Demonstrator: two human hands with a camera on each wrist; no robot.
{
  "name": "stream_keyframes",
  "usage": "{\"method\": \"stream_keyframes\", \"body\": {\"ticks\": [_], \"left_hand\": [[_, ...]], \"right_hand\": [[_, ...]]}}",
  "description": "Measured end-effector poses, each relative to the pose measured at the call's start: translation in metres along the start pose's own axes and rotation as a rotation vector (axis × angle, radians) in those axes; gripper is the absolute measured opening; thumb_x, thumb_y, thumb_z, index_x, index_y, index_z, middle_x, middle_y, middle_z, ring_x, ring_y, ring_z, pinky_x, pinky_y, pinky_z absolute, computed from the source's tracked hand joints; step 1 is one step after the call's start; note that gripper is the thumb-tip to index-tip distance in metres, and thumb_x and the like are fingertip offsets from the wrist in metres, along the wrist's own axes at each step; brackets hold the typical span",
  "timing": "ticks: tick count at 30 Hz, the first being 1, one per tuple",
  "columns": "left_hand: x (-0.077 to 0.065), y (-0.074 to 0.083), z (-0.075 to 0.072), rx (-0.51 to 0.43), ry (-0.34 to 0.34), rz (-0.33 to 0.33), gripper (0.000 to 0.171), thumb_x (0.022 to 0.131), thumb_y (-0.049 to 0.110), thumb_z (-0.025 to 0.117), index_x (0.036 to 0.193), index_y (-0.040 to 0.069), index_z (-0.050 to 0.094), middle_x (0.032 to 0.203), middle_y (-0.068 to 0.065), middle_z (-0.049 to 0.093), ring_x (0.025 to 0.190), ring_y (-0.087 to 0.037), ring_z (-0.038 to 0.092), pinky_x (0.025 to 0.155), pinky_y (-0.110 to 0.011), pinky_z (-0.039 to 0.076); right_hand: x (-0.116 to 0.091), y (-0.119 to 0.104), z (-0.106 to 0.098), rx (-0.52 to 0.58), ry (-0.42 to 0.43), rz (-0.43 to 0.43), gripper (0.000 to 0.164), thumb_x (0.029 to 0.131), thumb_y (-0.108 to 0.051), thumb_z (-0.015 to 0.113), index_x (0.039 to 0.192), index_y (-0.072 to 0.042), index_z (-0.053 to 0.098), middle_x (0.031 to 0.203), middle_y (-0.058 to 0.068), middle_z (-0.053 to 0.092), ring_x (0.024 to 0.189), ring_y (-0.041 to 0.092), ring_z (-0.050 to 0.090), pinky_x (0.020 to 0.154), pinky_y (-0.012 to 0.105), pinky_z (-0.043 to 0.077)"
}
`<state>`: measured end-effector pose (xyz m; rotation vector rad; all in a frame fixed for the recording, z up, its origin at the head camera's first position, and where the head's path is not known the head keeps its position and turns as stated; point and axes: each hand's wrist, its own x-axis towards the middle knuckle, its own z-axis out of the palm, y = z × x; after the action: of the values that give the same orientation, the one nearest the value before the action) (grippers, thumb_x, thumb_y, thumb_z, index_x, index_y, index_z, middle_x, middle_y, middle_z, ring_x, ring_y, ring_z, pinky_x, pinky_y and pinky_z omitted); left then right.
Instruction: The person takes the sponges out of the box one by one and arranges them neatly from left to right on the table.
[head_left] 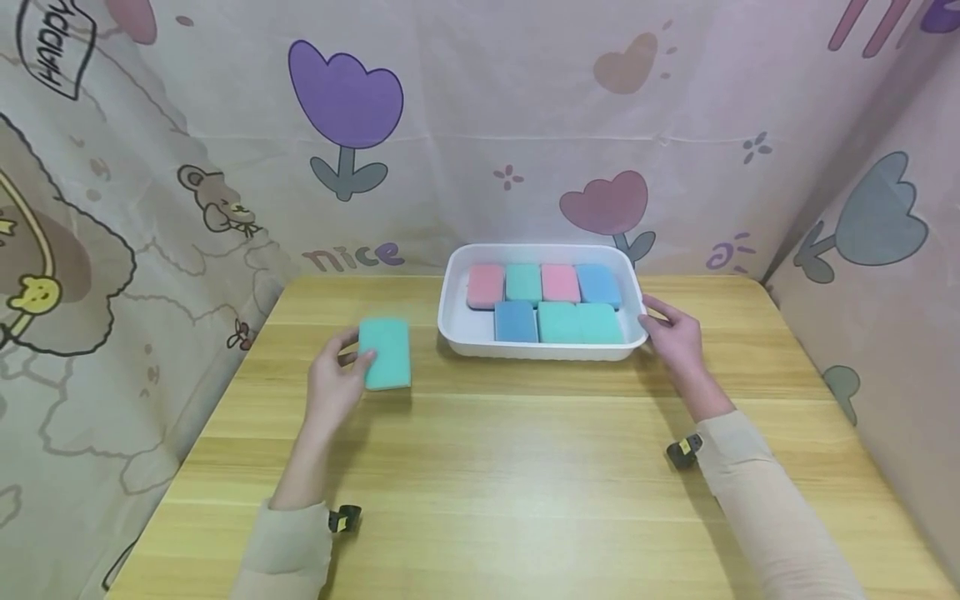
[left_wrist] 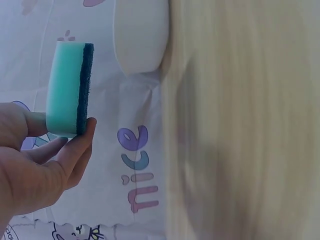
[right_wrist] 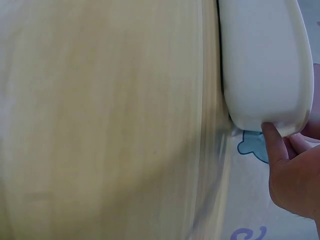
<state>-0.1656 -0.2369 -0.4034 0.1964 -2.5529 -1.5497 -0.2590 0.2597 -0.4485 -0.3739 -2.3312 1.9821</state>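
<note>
My left hand (head_left: pixel 335 382) pinches a mint-green sponge (head_left: pixel 386 353) above the table, left of the white tray. In the left wrist view, the sponge (left_wrist: pixel 67 90) shows a dark scouring layer on one side, and the fingers (left_wrist: pixel 77 150) hold its lower end. The white plastic tray (head_left: pixel 540 351) sits at the back of the table with pink, green and blue sponges lying in two rows. At its right end, my right hand (head_left: pixel 675 340) grips the rim. The right wrist view shows a fingertip pressed against the outer wall of the tray (right_wrist: pixel 267 65).
The light wooden table (head_left: pixel 480 467) reaches back to a cloth backdrop (head_left: pixel 465 100) printed with flowers and bears. Cloth also hangs along the left and right sides. A small black device (head_left: pixel 345 518) is on the left wrist, another (head_left: pixel 684 451) on the right.
</note>
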Motion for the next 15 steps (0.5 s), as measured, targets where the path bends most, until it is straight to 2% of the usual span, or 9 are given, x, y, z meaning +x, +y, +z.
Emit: {"method": "stream_keyframes", "body": {"ticks": [5,15], "left_hand": [[-0.006,-0.007,-0.007,0.051,-0.035,-0.025,0.055,0.107,0.015,0.058,0.156,0.000,0.039,0.158,-0.021,0.044,0.134,-0.044,0.051,0.102,-0.052,0.056],[-0.008,-0.024,-0.013,0.186,-0.157,-0.054,0.055,0.108,0.013,0.055,0.156,-0.006,0.036,0.158,-0.028,0.041,0.134,-0.049,0.051,0.103,-0.054,0.054]], "right_hand": [[-0.001,0.000,0.000,-0.015,-0.003,0.001,0.050,0.106,-0.018,0.061,0.154,-0.009,0.050,0.151,0.024,0.052,0.137,0.036,0.055,0.091,0.019,0.056],[0.001,0.001,0.001,-0.009,0.004,0.009,0.049,0.105,-0.016,0.060,0.153,-0.010,0.051,0.155,0.021,0.050,0.137,0.035,0.055,0.095,0.022,0.056]]}}
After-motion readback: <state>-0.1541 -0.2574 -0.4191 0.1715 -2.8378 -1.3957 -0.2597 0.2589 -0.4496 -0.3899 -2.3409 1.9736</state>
